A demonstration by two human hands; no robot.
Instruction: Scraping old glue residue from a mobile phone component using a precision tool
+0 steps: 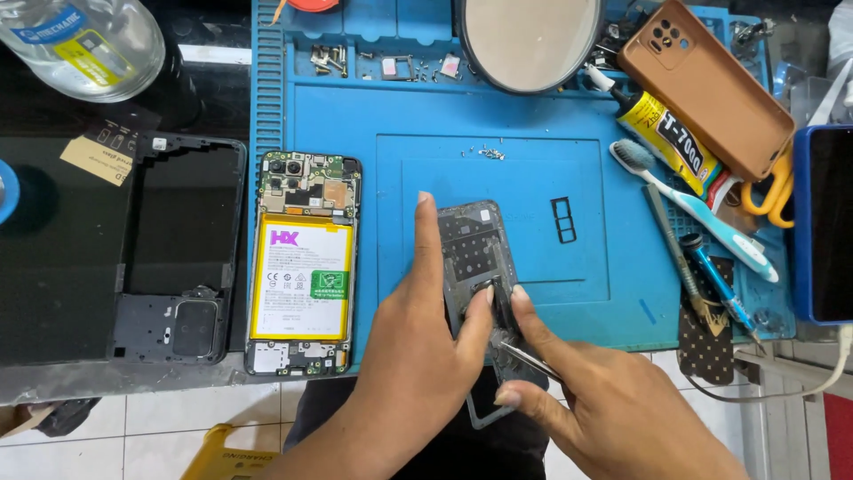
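Left hand fingers clamped on a dark grey plastic phone inner cover, right hand fingers pinched on thin metal tweezers, opened phone with yellow-edged battery at nine o'clock on the blue mat surface.

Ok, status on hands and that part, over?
Left hand steadies dark grey plastic phone cover plate. Right hand pinches metal tweezers against it. Nothing in the way on blue mat.

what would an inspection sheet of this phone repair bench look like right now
surface: blue repair mat on a dark bench.
job's things: grey phone cover plate, tweezers.
clutter: opened phone, black frame, glue tube, toothbrush, brown phone case, loose screws.
grippers: left hand steadies the plate; right hand grips the tweezers.
cables: white cable, right edge.
surroundings: white tiled floor.
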